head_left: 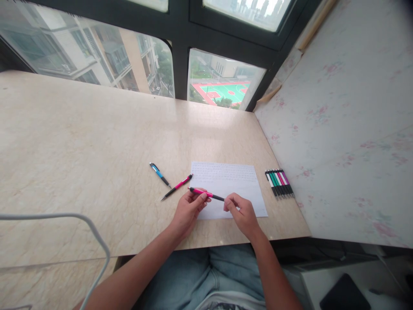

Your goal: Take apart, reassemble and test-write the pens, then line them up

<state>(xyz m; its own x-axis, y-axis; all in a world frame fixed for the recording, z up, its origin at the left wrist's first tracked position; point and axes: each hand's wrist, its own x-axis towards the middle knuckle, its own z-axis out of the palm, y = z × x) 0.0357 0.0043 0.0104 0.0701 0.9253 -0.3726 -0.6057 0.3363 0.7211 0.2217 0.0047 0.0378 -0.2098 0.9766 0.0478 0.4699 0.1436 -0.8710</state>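
Between my two hands is a pink and black pen (pixel 206 194), held nearly level above a sheet of paper (pixel 232 181) with lines of handwriting across its upper part. My left hand (pixel 190 209) pinches the pink barrel between thumb and fingers. My right hand (pixel 241 212) is closed around the black tip end, and its fingers hide the point. Left of the paper lies a second pink and black pen (pixel 177 187), its upper end touching the sheet's edge. A blue and black pen (pixel 159 175) lies beside it.
Several pens (pixel 279 183) in white, green, pink and purple lie in a row right of the paper, near the flowered wall (pixel 348 150). A grey cable (pixel 87 221) arches at the lower left. The marble-patterned table (pixel 97 163) reaches back to the window frame (pixel 180 64).
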